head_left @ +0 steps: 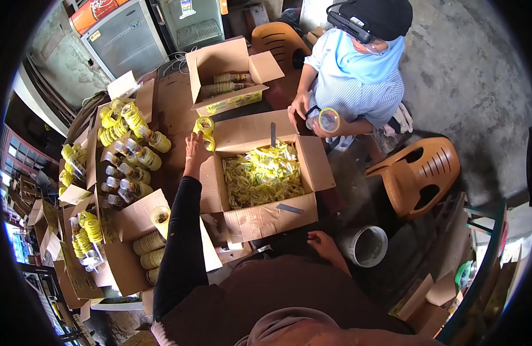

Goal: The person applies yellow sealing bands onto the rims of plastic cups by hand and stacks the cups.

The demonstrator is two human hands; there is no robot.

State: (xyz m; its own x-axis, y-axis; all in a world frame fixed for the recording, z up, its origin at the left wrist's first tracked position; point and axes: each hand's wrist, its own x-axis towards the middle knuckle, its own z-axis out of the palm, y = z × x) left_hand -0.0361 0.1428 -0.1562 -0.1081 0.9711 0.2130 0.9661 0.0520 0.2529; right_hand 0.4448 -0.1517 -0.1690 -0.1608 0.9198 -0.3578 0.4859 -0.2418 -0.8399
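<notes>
Two yellow-rimmed containers (204,124) sit at the fingertips of our left hand (195,148); fingers reach onto the nearer one, but we can't tell if they grip it. Our right hand (324,245) is loosely curled, with nothing visible in it. Ahead of it, right of the left hand, we see an open cardboard box (272,224) full of yellow strips (263,173). Left of the left hand: rows of jars (133,157). Beyond it, another open box (218,62). Just right of our right hand, a bucket (349,247). Farther ahead, a co-worker (358,81) holds a clear yellow-rimmed cup (328,120).
</notes>
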